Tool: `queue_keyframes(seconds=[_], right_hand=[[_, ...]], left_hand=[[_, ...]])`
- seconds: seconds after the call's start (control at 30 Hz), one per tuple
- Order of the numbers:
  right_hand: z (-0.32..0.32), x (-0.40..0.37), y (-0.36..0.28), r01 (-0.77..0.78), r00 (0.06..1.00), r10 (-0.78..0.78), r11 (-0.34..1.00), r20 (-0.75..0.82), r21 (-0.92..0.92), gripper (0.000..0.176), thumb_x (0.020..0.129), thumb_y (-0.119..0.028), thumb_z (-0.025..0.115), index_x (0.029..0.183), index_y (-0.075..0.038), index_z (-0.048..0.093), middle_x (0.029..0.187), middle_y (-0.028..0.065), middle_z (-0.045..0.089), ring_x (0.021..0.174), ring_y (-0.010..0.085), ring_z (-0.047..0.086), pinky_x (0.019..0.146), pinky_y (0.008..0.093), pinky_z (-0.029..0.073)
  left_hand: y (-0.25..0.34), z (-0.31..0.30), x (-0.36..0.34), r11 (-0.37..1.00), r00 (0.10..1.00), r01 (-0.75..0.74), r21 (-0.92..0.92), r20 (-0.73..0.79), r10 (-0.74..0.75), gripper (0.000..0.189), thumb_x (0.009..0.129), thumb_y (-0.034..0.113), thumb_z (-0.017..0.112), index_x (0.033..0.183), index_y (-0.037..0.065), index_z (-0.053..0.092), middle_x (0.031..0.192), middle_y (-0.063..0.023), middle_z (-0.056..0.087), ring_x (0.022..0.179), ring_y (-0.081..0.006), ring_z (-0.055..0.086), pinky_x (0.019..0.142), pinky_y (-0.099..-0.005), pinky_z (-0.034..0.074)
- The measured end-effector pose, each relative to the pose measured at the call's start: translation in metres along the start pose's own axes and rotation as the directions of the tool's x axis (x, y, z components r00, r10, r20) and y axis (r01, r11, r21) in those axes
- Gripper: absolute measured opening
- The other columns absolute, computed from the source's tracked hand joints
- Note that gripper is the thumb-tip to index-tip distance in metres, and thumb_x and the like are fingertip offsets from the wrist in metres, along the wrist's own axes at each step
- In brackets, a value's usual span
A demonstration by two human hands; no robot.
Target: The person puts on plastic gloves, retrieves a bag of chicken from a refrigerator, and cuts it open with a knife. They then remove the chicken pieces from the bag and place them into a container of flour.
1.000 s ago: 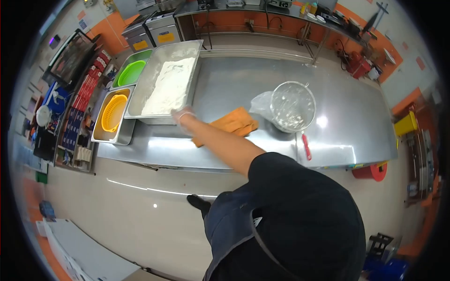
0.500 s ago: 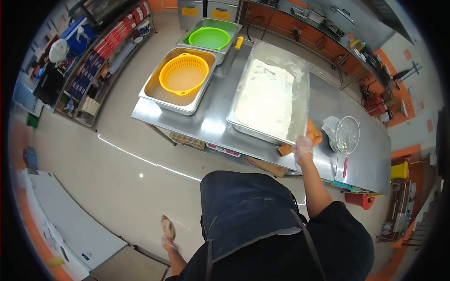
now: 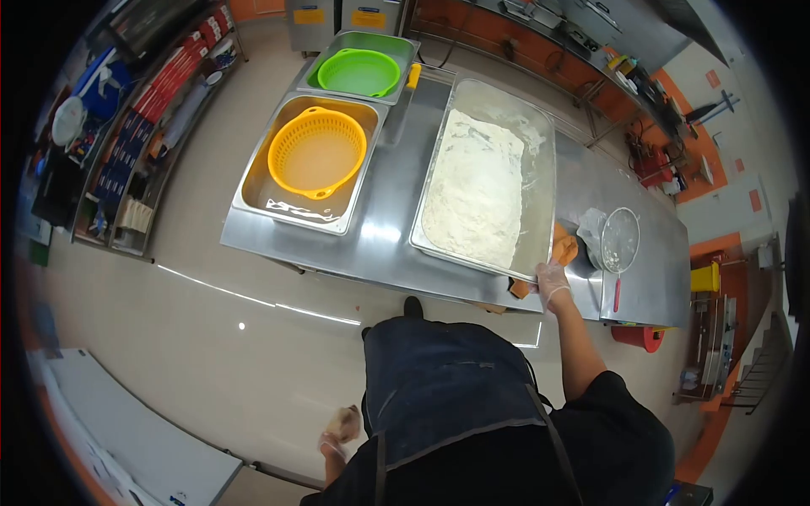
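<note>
My gloved right hand grips the near right corner of a deep metal tray holding a thick bed of white, flour-like powder. An orange cloth lies on the steel table beside that corner, partly hidden by the tray. Low at my left side, over the floor, my gloved left hand is closed around a small, pale brown piece, whose kind is too blurred to make out. Left of the powder tray, a yellow colander sits in another metal pan.
A green colander sits in a pan at the far left of the steel table. At right lie a red-handled strainer and a clear plastic bag. A white-topped chest stands behind me at left.
My left hand has moved right, closer to my body, with the brown piece. My right hand stays on the tray corner. A dark shoe now shows by the table as the view shifts.
</note>
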State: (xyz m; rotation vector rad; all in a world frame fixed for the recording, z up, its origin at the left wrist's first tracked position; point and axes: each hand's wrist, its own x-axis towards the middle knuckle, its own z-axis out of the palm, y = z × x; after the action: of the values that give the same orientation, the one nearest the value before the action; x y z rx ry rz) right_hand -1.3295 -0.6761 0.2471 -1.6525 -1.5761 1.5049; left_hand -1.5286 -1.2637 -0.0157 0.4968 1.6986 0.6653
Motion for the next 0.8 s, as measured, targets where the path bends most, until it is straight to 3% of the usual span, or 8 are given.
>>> queue_keyframes(seconds=[0.07,0.13,0.2,0.27,0.4,0.57,0.7,0.8], right_hand=[[-0.011,0.008,-0.022,-0.015,0.995,0.034,0.981,0.094,-0.192,0.023,0.093,-0.022,0.046,0.101,-0.001,0.052,0.083,0.0175,0.062,0.063,0.0286,0.061,0.053,0.0369,0.05],[-0.024,0.024,-0.051,0.102,0.988,0.084,0.289,0.132,-0.952,0.04,0.095,-0.036,0.046,0.11,0.001,0.055,0.101,0.0273,0.062,0.085,0.0405,0.063,0.077,0.0448,0.051],[0.004,0.021,-0.161,0.059,0.965,-0.255,0.432,-0.059,-0.9,0.048,0.094,-0.044,0.046,0.105,0.001,0.058,0.106,0.0288,0.059,0.098,0.0447,0.057,0.089,0.0481,0.044],[0.027,0.063,-0.215,0.389,0.834,-0.53,0.364,0.155,-0.846,0.04,0.094,-0.038,0.047,0.102,-0.001,0.058,0.103,0.0256,0.061,0.096,0.0426,0.058,0.085,0.0484,0.045],[0.131,0.209,-0.299,0.779,0.332,-0.785,-0.086,0.524,-0.622,0.029,0.092,-0.026,0.047,0.096,-0.002,0.062,0.096,0.0209,0.063,0.095,0.0384,0.059,0.084,0.0455,0.046],[0.278,0.319,-0.371,0.619,0.702,0.02,-0.512,0.712,-0.596,0.033,0.088,-0.03,0.056,0.116,-0.012,0.063,0.113,0.0152,0.064,0.101,0.0332,0.061,0.086,0.0426,0.049],[0.335,0.448,-0.328,0.685,0.702,-0.106,-0.169,0.704,-0.709,0.033,0.086,-0.03,0.058,0.115,-0.014,0.063,0.106,0.0146,0.067,0.097,0.0325,0.063,0.082,0.0427,0.05],[0.346,0.521,-0.31,0.78,0.412,-0.101,-0.474,0.905,-0.408,0.027,0.084,-0.028,0.061,0.107,-0.015,0.067,0.109,0.0084,0.067,0.1,0.0307,0.063,0.079,0.043,0.052]], left_hand=[[0.012,0.012,-0.009,0.73,0.947,0.316,-0.606,0.245,-0.206,0.041,0.088,0.03,0.055,0.115,0.0,0.062,0.105,-0.0097,0.067,0.09,-0.0176,0.063,0.083,-0.0338,0.049],[0.014,0.023,-0.011,0.622,0.925,0.38,-0.685,0.289,-0.247,0.04,0.09,0.029,0.053,0.115,0.0,0.061,0.104,-0.0098,0.066,0.089,-0.018,0.063,0.081,-0.0333,0.049],[0.018,0.027,-0.016,0.618,0.937,0.339,-0.71,0.193,-0.291,0.039,0.091,0.029,0.05,0.114,-0.001,0.061,0.104,-0.01,0.066,0.087,-0.0185,0.063,0.079,-0.0328,0.049],[0.012,0.032,-0.024,0.632,0.935,0.275,-0.725,0.049,-0.35,0.038,0.093,0.029,0.048,0.114,-0.001,0.06,0.103,-0.0101,0.066,0.086,-0.0189,0.063,0.077,-0.0323,0.049],[0.005,0.053,-0.055,0.712,0.817,0.156,-0.685,-0.315,-0.482,0.037,0.097,0.028,0.042,0.113,-0.001,0.059,0.102,-0.0103,0.065,0.084,-0.0198,0.062,0.073,-0.0313,0.049],[0.015,0.084,-0.114,0.921,0.563,0.275,-0.275,-0.731,-0.386,0.038,0.102,0.028,0.036,0.112,-0.002,0.057,0.1,-0.0106,0.064,0.081,-0.021,0.062,0.067,-0.0301,0.049],[0.098,0.083,-0.125,0.566,0.186,-0.095,-0.819,-0.573,-0.798,0.036,0.101,0.027,0.038,0.111,-0.003,0.054,0.097,-0.012,0.063,0.085,-0.0206,0.061,0.075,-0.0312,0.048],[0.183,0.063,-0.11,0.56,0.21,-0.335,-0.758,-0.64,-0.739,0.033,0.1,0.026,0.039,0.111,-0.001,0.054,0.096,-0.0101,0.062,0.085,-0.0183,0.06,0.074,-0.0288,0.047]])
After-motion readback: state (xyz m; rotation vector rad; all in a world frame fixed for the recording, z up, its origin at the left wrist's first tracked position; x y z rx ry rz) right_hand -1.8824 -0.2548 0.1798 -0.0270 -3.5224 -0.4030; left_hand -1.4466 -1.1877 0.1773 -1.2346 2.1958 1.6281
